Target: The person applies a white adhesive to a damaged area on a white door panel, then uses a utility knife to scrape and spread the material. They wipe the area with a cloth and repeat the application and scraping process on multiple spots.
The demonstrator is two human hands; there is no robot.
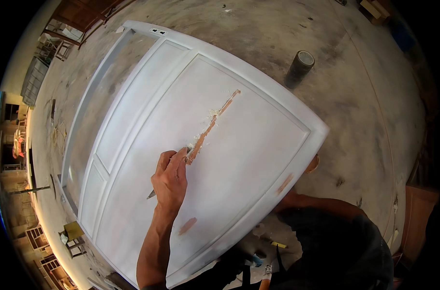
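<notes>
A white-painted panelled door [220, 159] lies tilted across the middle of the view. My left hand [170, 178] is closed around a thin metal blade [151, 195], whose pointed end sticks out below the fingers; its exact kind is hidden by the hand. My fingertips are at the lower end of a long, bare brown gouge [209, 129] in the main panel. Pale flakes and curls [213, 114] lie along that gouge. My right forearm [321, 203] runs to the door's near right edge, where my right hand is hidden below it.
A dark cylinder [300, 68] stands on the concrete floor [355, 121] beyond the door. Brown patches [188, 225] mark the paint nearer me. By my legs are a brush-like tool with an orange handle [265, 280] and a yellow object [278, 244]. Wooden furniture lines the left side.
</notes>
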